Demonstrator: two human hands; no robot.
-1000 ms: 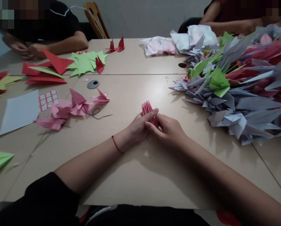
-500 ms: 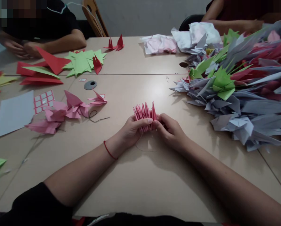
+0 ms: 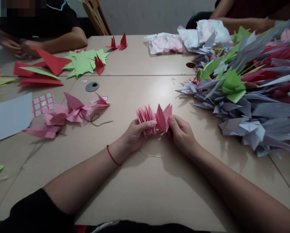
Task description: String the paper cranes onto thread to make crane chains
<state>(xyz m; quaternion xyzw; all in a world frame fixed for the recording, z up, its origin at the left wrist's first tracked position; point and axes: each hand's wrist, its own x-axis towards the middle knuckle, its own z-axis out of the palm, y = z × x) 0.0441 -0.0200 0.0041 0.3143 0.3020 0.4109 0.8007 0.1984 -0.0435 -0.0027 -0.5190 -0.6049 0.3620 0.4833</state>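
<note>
A stack of pink paper cranes (image 3: 145, 120), pressed tight like a pleated fan, held above the middle of the tan surface (image 3: 145, 194), with a looser pink crane (image 3: 163, 118) at its right end, wings up. Left hand (image 3: 136, 137) cupped around the stack from the near side, its fingers (image 3: 147, 123) pressed together and curled over the folds. Right hand (image 3: 182, 136) just beside, its fingers (image 3: 173, 120) closed in a pinch on the lower right edge of the looser crane. Only the paper between the two hands. A white thread (image 3: 151, 155) looped down below the stack, a red string bracelet (image 3: 113, 155) around the left wrist.

Widest room on the near side, toward the surface's near edge. On the right, a heaped pile of grey, green and red paper cranes (image 3: 247, 97), its tips near the right hand. On the left, well apart, loose pink cranes (image 3: 71, 111) and a dark thread (image 3: 98, 120). Beyond, a seam (image 3: 135, 75) across the surface. At the far edge, a co-worker's hands (image 3: 12, 47) at top left, another person's forearm (image 3: 247, 24) at top right.
</note>
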